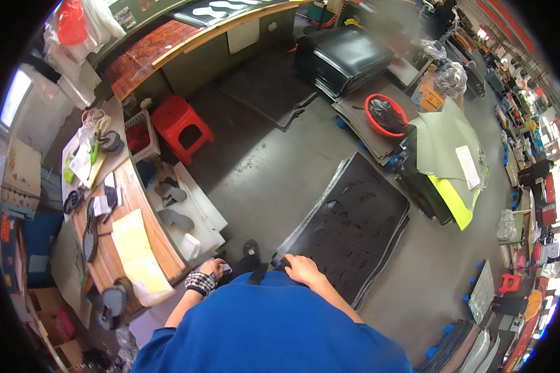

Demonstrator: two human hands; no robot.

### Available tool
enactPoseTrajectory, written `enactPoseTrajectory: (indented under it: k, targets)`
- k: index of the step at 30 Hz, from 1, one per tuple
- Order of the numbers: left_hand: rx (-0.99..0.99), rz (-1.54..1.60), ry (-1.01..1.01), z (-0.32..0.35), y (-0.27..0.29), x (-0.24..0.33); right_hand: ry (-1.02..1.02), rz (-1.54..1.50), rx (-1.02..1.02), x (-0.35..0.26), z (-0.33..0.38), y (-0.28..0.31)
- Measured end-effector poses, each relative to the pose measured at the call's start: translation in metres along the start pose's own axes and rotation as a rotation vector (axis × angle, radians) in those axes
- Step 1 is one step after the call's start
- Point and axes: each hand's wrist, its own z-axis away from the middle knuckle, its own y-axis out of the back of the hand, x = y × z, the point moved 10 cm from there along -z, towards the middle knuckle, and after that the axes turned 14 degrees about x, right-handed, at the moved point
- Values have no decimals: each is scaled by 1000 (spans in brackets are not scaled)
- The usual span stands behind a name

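Note:
Close to my body at the front, my left hand [213, 268], with a black-and-white checked cuff at its wrist, is closed; a small greyish edge shows at its fingertips, too small to name. My right hand [302, 269] has its fingers curled at the near left corner of a stack of black sheets [361, 217]. A small dark thing [280, 262] shows at its fingertips; its kind is unclear. Shoe-sole-like outlines mark the top black sheet. Between the hands, a dark shoe [251, 248] shows on the floor.
On my left, a wood-topped table [158, 239] bears a yellow paper [135, 252] and several soles. A red stool [182, 129] stands beyond it. Far right of the middle are a black sheet stack [348, 53], a red basin [386, 115] and grey-green sheets [445, 140].

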Motion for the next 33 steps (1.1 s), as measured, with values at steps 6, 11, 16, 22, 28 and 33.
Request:
enactPoseTrajectory:
  k: [6, 11, 16, 22, 28, 33]
  targets:
    - [-61, -112, 24, -66, 44, -58, -22, 1, 53, -35, -103, 42]
    - [-166, -27, 9, -137, 19, -37, -113, 73, 50, -26, -178, 76]
    - [-202, 152, -164, -246, -19, -48, -138, 18, -104, -20, -268, 78]
    - [-126, -160, -174, -390, 18, -39, -134, 98, -10, 11, -416, 165]
    - [-57, 13, -64, -477, 172, 95, 49, 176, 166, -18, -553, 237]
    - [62, 23, -195, -562, 250, 149, 173, 165, 26, -47, -637, 228]
